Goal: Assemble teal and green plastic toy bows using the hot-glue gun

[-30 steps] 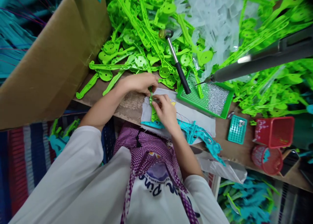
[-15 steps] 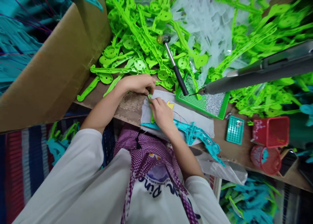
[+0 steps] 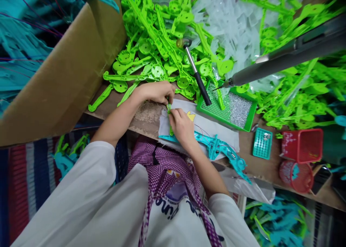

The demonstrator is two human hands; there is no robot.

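Observation:
My left hand (image 3: 162,92) is closed, its fingertips pinching the upper end of a small green plastic part (image 3: 169,107). Just below, my right hand (image 3: 183,127) grips the same part with thumb and fingers, hiding most of it. Under my right wrist lies a long turquoise plastic piece (image 3: 214,147), shaped like a toy bow, with thin red and dark wires. Part of it rests on a grey cloth (image 3: 229,134) with a yellow printed figure, and its right end reaches past the cloth.
A hammer (image 3: 198,77) leans over a green tray (image 3: 250,117) of small metal pieces. A dark electric screwdriver (image 3: 270,65) hangs above it. Green plastic parts (image 3: 146,47) heap behind. A cardboard box (image 3: 67,67) stands left; a turquoise basket (image 3: 262,143) and red baskets (image 3: 302,145) sit right.
My view has shifted slightly, so the scene sits a little further right. The screwdriver has swung up and away from the tray. Both hands keep nearly the same grip.

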